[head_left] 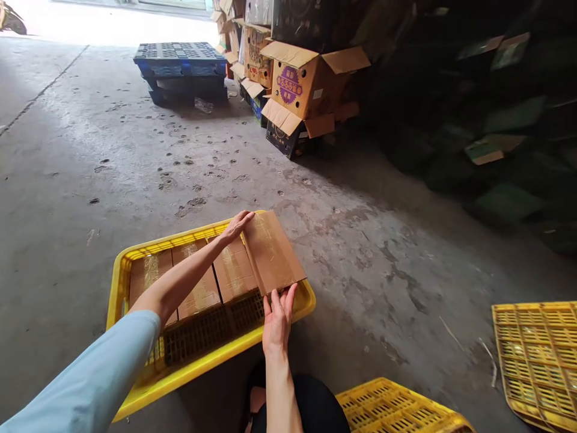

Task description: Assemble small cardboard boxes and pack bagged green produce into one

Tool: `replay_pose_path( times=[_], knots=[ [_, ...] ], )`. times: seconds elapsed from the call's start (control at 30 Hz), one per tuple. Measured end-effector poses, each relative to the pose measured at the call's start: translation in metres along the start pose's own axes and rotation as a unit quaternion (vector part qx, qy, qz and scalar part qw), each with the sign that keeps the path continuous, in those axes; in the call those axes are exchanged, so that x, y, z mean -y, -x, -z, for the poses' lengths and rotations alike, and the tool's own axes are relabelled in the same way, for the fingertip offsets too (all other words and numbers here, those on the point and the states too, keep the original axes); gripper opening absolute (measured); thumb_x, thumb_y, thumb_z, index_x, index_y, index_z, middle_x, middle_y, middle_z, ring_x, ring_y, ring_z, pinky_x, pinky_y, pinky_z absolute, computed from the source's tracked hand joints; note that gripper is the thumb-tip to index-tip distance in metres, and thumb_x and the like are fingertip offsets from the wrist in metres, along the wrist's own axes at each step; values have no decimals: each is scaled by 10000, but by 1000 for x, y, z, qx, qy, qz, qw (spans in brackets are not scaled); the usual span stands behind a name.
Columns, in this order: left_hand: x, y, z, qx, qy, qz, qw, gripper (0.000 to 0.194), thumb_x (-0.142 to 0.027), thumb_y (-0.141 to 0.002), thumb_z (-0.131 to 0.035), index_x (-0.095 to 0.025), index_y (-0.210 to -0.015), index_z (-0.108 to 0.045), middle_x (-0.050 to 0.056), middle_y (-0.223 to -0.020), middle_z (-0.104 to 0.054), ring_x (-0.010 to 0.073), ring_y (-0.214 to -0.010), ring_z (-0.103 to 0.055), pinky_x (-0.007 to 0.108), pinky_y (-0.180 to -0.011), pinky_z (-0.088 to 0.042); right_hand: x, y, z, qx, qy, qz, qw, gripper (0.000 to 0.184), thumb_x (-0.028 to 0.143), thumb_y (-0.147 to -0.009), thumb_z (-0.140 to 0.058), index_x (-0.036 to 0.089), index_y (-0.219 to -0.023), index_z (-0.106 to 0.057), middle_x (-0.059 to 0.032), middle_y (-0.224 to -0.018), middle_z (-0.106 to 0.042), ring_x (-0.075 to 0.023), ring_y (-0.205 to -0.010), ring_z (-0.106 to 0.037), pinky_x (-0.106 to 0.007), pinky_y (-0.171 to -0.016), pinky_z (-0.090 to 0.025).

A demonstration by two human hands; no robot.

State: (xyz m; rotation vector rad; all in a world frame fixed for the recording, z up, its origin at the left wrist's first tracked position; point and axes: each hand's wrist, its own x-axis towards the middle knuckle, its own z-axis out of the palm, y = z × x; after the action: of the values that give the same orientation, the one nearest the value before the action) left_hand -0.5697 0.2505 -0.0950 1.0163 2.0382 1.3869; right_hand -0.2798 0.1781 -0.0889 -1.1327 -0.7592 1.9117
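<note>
Between my two hands is a taped brown cardboard box, at the right end of a yellow plastic crate. My left hand grips its far left corner, and my right hand holds its near edge from below, fingers partly hidden. The box sits higher than its neighbours and overlaps the crate's right rim. Three similar cardboard boxes lie side by side in the crate, along its far wall. Slotted crate floor shows in front of them.
Another yellow crate lies on the concrete floor at the right, and a yellow slotted crate is at the bottom edge beside my knee. Blue pallets are stacked farther off. Open cartons are piled behind; the right side is dark and blurred.
</note>
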Motion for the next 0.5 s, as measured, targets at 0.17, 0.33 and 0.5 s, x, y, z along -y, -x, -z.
replay_pose_path(
  times=[0.17, 0.33, 0.5],
  knots=[
    [16, 5, 5, -41, 26, 12, 999, 557, -614, -995, -387, -180, -1053, -730, 59, -1049, -722, 241, -989, -639, 326, -877, -514, -11, 3, -4, 2, 14, 29, 999, 988, 466, -870, -726, 413, -1656, -129, 4, -1759, -150, -190, -1599, -228, -434, -1254, -314],
    [40, 11, -17, -72, 3, 52, 996, 674, -603, -1041, -209, -146, -1129, -697, 111, -1141, -730, 256, -1049, -655, 339, -906, -516, -33, -17, 1, -36, 18, -22, 999, 1000, 492, -849, -725, 420, -1656, -139, -4, -1755, -188, -182, -1570, -309, -396, -1220, -358],
    [43, 12, -36, -18, -83, 44, 995, 620, -606, -1045, -261, -170, -1090, -699, 74, -1040, -742, 266, -1030, -661, 364, -917, -519, -45, -49, 24, -69, 28, -113, 991, 971, 515, -854, -668, 491, -1640, -98, 13, -1651, -438, -184, -1464, -490, -428, -1149, -440]
  ],
)
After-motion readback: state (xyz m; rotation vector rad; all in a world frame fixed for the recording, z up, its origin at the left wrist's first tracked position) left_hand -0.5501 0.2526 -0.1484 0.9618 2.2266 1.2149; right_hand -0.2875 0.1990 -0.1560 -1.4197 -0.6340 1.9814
